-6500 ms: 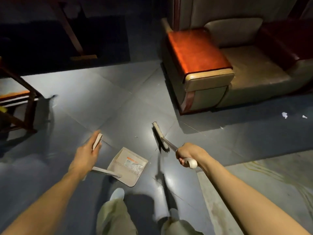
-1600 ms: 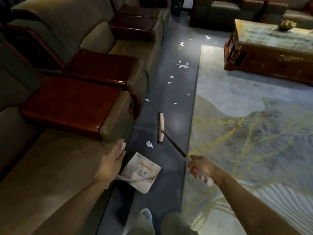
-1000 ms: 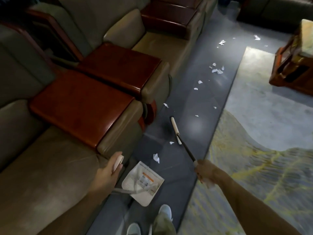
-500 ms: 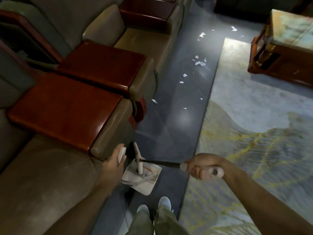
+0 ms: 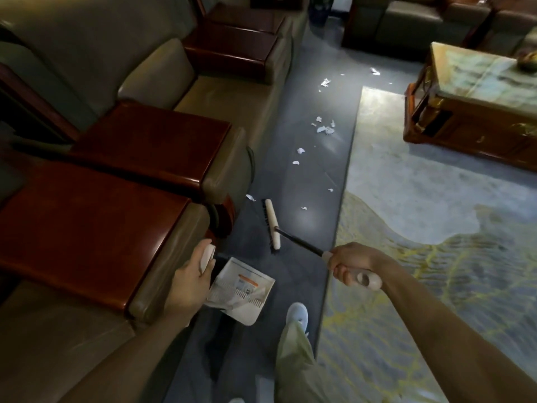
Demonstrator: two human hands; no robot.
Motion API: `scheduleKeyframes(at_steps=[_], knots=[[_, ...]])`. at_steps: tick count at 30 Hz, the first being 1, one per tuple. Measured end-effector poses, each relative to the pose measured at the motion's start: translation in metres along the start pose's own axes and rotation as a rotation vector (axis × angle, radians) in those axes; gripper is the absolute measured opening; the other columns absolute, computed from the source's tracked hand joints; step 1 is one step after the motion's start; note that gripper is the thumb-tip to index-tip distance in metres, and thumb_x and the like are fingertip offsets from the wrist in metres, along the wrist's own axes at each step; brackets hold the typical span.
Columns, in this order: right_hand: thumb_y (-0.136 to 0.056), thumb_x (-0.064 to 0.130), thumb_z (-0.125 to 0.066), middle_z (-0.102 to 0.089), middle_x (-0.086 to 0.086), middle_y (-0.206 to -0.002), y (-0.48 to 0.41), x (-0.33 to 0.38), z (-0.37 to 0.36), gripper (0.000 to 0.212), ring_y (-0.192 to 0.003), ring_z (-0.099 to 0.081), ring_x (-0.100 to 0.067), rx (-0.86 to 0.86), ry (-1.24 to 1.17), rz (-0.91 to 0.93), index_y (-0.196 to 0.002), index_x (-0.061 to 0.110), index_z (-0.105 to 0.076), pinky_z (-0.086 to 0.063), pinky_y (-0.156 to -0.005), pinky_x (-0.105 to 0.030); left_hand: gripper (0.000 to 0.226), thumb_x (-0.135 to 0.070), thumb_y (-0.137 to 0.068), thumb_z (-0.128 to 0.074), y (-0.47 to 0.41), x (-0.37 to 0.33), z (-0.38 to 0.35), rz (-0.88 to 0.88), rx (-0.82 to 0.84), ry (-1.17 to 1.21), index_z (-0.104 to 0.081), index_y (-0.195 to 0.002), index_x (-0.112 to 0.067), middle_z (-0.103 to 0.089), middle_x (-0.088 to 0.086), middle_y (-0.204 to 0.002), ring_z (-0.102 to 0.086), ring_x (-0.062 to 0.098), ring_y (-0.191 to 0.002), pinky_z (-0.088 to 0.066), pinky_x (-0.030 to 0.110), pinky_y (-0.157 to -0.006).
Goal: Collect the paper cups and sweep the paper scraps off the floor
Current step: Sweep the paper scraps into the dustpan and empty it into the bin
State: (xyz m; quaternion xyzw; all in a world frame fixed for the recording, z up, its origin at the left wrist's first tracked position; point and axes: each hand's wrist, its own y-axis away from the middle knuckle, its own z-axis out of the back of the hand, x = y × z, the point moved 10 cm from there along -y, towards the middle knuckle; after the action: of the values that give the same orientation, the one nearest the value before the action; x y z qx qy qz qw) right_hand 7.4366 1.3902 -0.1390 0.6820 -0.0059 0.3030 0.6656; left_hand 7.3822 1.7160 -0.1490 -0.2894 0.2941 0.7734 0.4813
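While working down the dark strip of floor (image 5: 293,257) between the sofa (image 5: 232,91) and the rug (image 5: 436,228), reaching the broom (image 5: 271,225) out toward the paper scraps (image 5: 325,129) lying scattered along that strip, from just beside the brush head to the far end near the coffee table (image 5: 479,97).

Likely risking, on the next pull, flicking the light scraps sideways under the sofa's front edge or up onto the rug's edge, given the narrow strip and the brush head lying at an angle across it. Also risking sending scraps past the dustpan (image 5: 241,292), sitting low at the sofa side of the strip near the white shoe (image 5: 297,312) and well apart from the farther scraps. Possibly spilling any collected paper by tilting the pan through its tall handle.

Left hand (image 5: 191,283) curling around the pale top of the dustpan's upright handle, holding it just beside the wooden armrest (image 5: 87,228). Right hand (image 5: 351,263) wrapping fully closed around the pale grip at the end of the broom's dark shaft.

Not showing any paper cups anywhere in view.
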Motion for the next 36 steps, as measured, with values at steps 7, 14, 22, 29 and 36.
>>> scheduleKeyframes(at_steps=[7,14,22,29,36], knots=[[-0.089,0.009,-0.050,-0.069,-0.017,-0.087,-0.084,0.134,0.061,0.020,-0.075,-0.070,-0.016,-0.214,0.668,0.170,-0.087,-0.001,-0.067,-0.046,-0.050,-0.019,0.042,-0.032,-0.095,-0.053,-0.107,-0.057,-0.018,-0.042,-0.112,-0.139,-0.047,-0.136,-0.027,-0.064,0.001,-0.114,-0.063,0.020,-0.099,-0.042,0.023,-0.081],[-0.087,0.009,-0.055,-0.062,-0.018,-0.123,-0.162,0.230,0.082,0.038,-0.099,-0.063,-0.026,-0.205,0.938,0.168,-0.122,-0.005,-0.058,-0.048,-0.066,-0.026,0.047,-0.035,-0.098,-0.047,-0.186,-0.061,-0.047,0.177,-0.011,-0.043,-0.034,-0.142,-0.043,-0.063,0.004,-0.120,-0.061,0.015,-0.096,-0.043,0.027,-0.080],[-0.092,0.009,-0.052,-0.059,-0.014,-0.108,-0.206,0.278,0.028,0.033,-0.110,-0.059,-0.024,-0.054,1.261,0.283,-0.122,-0.001,-0.061,-0.046,-0.086,-0.029,0.042,-0.031,-0.096,-0.051,-0.224,-0.077,-0.042,0.149,-0.006,0.006,-0.043,-0.138,-0.033,-0.064,-0.003,-0.113,-0.062,0.015,-0.098,-0.047,0.032,-0.087],[-0.095,0.006,-0.047,-0.055,-0.020,-0.130,-0.193,0.246,0.041,0.034,-0.115,-0.056,-0.030,-0.098,1.263,0.216,-0.127,-0.003,-0.054,-0.045,-0.091,-0.032,0.040,-0.037,-0.097,-0.048,-0.243,-0.068,-0.039,0.148,0.067,0.003,-0.038,-0.131,-0.054,-0.061,-0.010,-0.116,-0.055,0.005,-0.098,-0.048,0.034,-0.088],[-0.091,0.002,-0.049,-0.062,-0.019,-0.123,-0.155,0.238,0.099,0.031,-0.113,-0.061,-0.030,-0.200,1.236,0.134,-0.120,-0.005,-0.060,-0.050,-0.086,-0.031,0.036,-0.029,-0.097,-0.050,-0.263,-0.093,-0.048,0.055,0.123,-0.062,-0.042,-0.129,-0.044,-0.066,-0.002,-0.084,-0.060,0.007,-0.066,-0.051,0.027,-0.061]])
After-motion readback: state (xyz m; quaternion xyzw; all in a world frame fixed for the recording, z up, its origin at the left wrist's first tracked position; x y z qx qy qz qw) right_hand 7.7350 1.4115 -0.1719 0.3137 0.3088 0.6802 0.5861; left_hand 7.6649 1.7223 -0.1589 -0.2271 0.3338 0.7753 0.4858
